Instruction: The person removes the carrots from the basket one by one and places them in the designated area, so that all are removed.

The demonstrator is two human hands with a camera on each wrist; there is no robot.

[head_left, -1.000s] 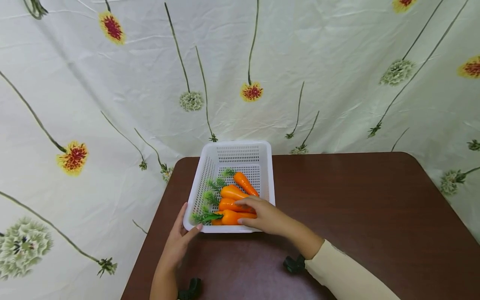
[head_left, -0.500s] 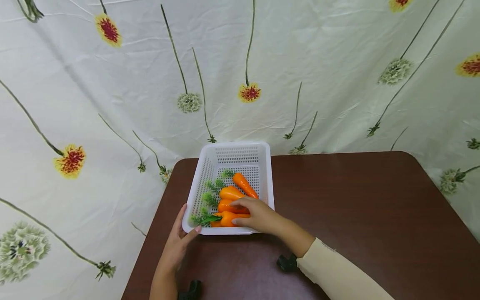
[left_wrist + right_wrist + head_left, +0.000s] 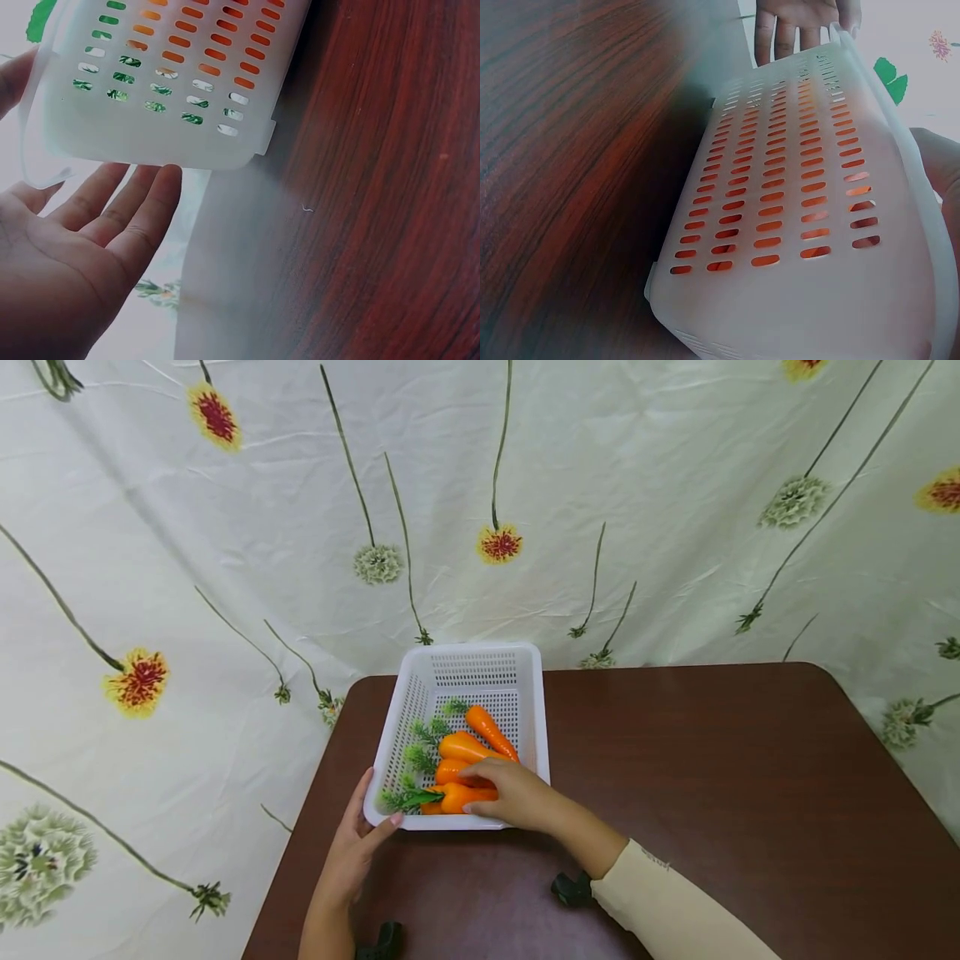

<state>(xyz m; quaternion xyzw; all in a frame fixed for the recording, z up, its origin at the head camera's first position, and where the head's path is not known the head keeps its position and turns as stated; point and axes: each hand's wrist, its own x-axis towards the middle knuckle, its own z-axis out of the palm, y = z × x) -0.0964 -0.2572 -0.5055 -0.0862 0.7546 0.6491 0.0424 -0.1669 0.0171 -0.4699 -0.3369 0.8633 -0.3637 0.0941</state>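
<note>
Front carrot [image 3: 457,798] pinched under right hand [image 3: 513,792], left hand [image 3: 357,835] holding white basket [image 3: 541,718], near far left corner of desk [image 3: 712,777]

My head view faces forward and down over the bench [image 3: 720,760] — both wrist views, close in, share the basket [image 3: 795,300].

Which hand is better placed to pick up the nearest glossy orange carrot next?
Probably the right hand: its thumb and fingers curve around that green-leaved carrot in the white perforated plastic basket. The left hand holds the basket's near left corner.
</note>
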